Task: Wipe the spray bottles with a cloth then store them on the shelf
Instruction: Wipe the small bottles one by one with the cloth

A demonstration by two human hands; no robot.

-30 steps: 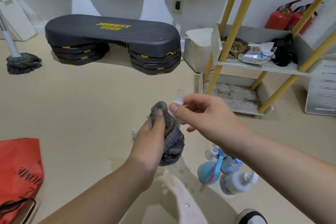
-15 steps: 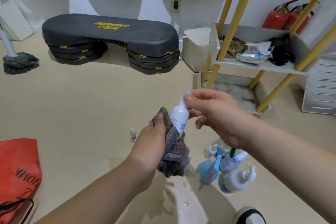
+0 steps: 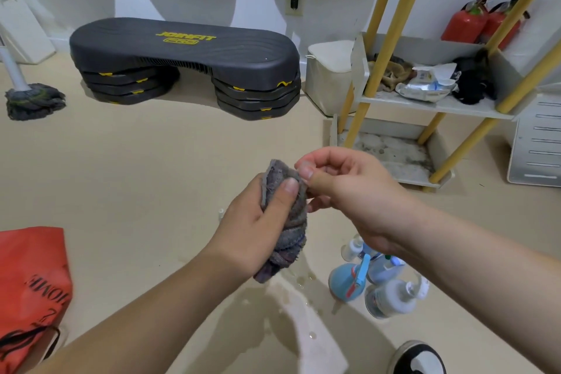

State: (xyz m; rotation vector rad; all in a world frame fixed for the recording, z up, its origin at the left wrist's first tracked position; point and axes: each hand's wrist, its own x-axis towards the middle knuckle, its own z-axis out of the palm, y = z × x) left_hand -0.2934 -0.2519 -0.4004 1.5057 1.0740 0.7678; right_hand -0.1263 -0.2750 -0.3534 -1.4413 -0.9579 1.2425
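My left hand (image 3: 258, 228) grips a bunched grey cloth (image 3: 291, 237) at the centre of the view. My right hand (image 3: 349, 191) pinches with thumb and forefinger at the cloth's top edge; the small white spray bottle it held is hidden inside the cloth. Several spray bottles (image 3: 379, 279) stand clustered on the floor below my right wrist, among them a blue one (image 3: 346, 281) and a clear one (image 3: 391, 297). A tiny bottle (image 3: 221, 212) stands on the floor just left of my left hand. The white shelf (image 3: 440, 106) with yellow poles is at the right.
A wet patch (image 3: 288, 313) spreads on the beige floor under my hands. A dark step platform (image 3: 182, 51) and a mop (image 3: 33, 97) are at the back, a red bag (image 3: 30, 282) at the left. The shelf's upper tier holds rags and packets. A shoe (image 3: 419, 358) shows at the bottom.
The small white bottle, visible above the cloth half a second ago, has gone down into the cloth. My right hand moved down and left against the cloth's top.
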